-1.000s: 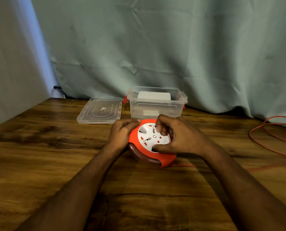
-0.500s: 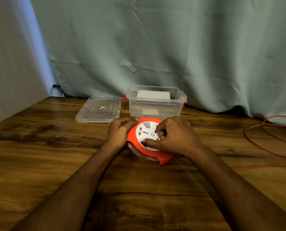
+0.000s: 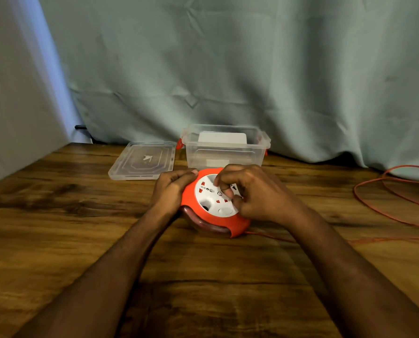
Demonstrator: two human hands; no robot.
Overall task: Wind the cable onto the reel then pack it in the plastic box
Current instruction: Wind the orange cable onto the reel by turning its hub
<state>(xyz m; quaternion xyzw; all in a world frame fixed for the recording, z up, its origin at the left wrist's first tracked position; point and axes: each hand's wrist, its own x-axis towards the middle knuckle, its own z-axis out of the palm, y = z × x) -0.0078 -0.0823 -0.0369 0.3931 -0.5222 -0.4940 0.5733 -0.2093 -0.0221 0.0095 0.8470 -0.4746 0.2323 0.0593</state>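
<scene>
A wooden bench with dark, streaky grain fills the lower part of the room. Behind it hangs a pale green curtain, creased and folded, its hem meeting the bench's far edge. To the left stands a plain pale wall. Low in the corner where wall and curtain meet, a small dark object pokes out, too small to identify.

A glossy orange-and-white plastic reel sits on a dark-grained, lightly sheened wooden tabletop, before a clear plastic box, its smooth lid and matt, creased cloth backdrop.
</scene>
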